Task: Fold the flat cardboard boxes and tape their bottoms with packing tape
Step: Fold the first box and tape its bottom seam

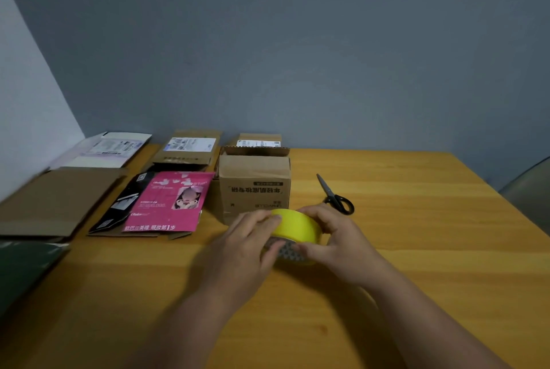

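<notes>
Both hands on the yellow packing tape roll (296, 227), surface centre.

Left hand (253, 237) and right hand (333, 237) each grip the roll; tape end not discernible. At 12 o'clock one brown box (254, 187) stands folded, bottom hidden. Flat boxes (166, 204) at 10 o'clock remain.

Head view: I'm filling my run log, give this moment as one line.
both hands: left hand, right hand grip yellow packing tape roll | folded brown cardboard box behind | black scissors idle

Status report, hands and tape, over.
Both hands, left and right, grip yellow tape roll. Folded box stands behind. Scissors lie clear, right.
</notes>
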